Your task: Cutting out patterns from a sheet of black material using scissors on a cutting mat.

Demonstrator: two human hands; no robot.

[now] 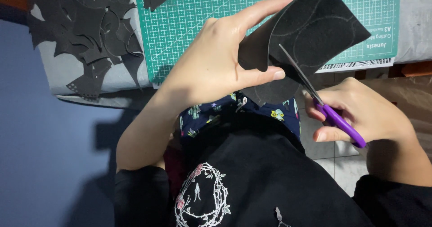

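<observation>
My left hand (220,60) pinches a black sheet (315,29) marked with faint drawn curves, thumb below and fingers above, holding it up over the near edge of the table. My right hand (364,114) grips purple-handled scissors (333,119). Their metal blades (299,74) point up and left and bite into the lower edge of the black sheet, close to my left thumb.
A green gridded cutting mat (193,15) lies on the grey table under the sheet. Several black offcuts (90,29) are heaped at the table's left end. A striped strip (355,65) peeks from under the mat. My black printed top fills the bottom.
</observation>
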